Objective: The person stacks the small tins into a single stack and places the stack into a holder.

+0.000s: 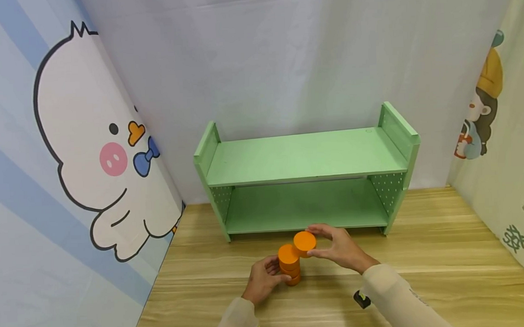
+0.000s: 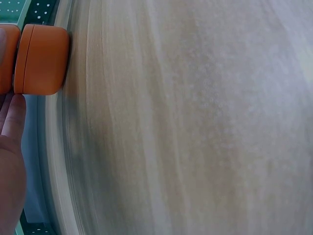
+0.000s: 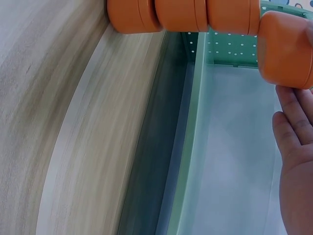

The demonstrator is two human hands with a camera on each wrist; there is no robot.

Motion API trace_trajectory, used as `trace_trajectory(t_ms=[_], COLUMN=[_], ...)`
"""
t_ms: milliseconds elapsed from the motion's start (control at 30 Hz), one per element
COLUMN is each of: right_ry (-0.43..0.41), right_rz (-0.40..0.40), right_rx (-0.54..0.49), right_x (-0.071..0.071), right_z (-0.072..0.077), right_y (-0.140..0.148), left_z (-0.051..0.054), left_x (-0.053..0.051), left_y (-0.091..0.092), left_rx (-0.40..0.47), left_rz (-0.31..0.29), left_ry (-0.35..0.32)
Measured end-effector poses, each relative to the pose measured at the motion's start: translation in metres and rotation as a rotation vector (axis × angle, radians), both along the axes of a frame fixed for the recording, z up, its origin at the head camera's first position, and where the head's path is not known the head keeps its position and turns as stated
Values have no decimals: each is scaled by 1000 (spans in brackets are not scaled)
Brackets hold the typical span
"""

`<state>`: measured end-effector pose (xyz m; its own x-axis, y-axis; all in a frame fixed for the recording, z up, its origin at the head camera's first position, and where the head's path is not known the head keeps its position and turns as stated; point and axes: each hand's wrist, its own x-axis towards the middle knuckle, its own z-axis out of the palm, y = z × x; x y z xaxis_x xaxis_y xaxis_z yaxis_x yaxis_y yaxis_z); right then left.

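Several round orange containers stand stacked as a column [image 1: 289, 255] on the wooden table, in front of the green shelf. The left hand [image 1: 262, 280] grips the column from its left side, thumb in front and fingers behind. The right hand [image 1: 340, 249] pinches another orange container [image 1: 305, 242] between thumb and fingers, at the upper right of the column. In the right wrist view, three stacked containers [image 3: 181, 14] lie beside the held one [image 3: 284, 50], above the right hand's fingers [image 3: 294, 115]. The left wrist view has the lowest container [image 2: 46, 59] near the left hand [image 2: 11, 166].
A green two-tier shelf [image 1: 305, 157] stands behind the hands on the wooden table [image 1: 197, 281]. Printed curtains hang at the left [image 1: 82, 102] and right [image 1: 483, 184], with a pale cloth [image 1: 258, 62] at the back.
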<state>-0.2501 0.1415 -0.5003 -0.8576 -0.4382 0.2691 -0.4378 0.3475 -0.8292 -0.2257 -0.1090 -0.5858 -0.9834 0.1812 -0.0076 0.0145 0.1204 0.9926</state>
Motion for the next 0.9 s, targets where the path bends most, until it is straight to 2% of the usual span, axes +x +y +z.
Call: trace_trajectory(t_ms=[367,900], right_ry=[-17,14], right_rz=[16,45], right_rx=[-9,-6], right_x=[1,-2], right_z=[1,0], right_y=[-7,-16], left_z=[4,-1], left_x=[1,-1], left_y=[0,-2], left_rx=[-4,-4], left_rz=[-6,-17], left_ry=[4,27])
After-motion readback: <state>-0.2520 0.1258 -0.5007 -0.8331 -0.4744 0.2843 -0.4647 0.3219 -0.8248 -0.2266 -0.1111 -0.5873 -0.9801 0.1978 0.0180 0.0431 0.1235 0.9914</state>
